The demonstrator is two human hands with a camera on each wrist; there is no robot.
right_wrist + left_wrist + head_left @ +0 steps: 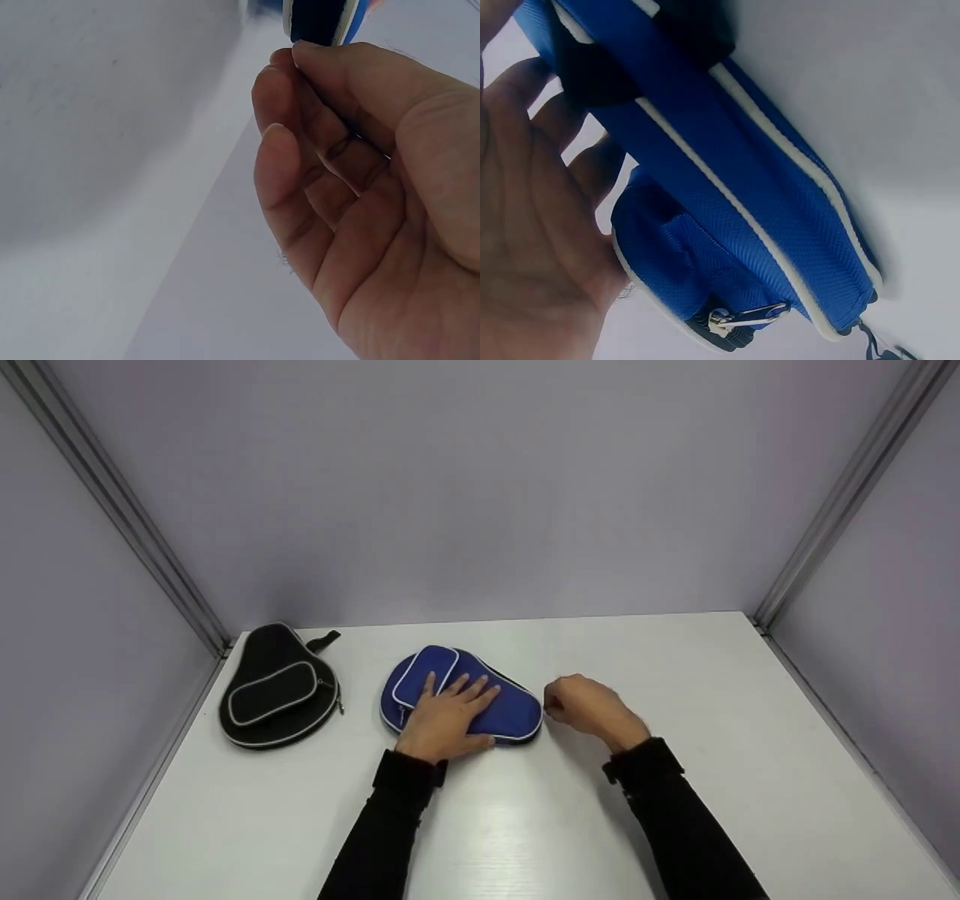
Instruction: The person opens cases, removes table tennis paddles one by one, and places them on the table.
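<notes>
A blue table tennis paddle case [515, 709] with white piping lies flat, its narrow end pointing right. My left hand [446, 718] rests on top of it with spread fingers, beside the small zipped pocket [426, 676]. In the left wrist view the case's blue side band [727, 161] and the pocket's metal zipper pull [754, 316] show close up. At the narrow end my right hand [589, 706] pinches with thumb and forefinger right at the case's dark edge [319, 21]; the fingertips hide what is between them. Its other fingers are curled.
A black paddle case [262, 656] with white piping, a pocket and a short strap [324, 641] lies at the left of the white table [720, 780]. Grey walls [495, 495] enclose the table at the back and on both sides.
</notes>
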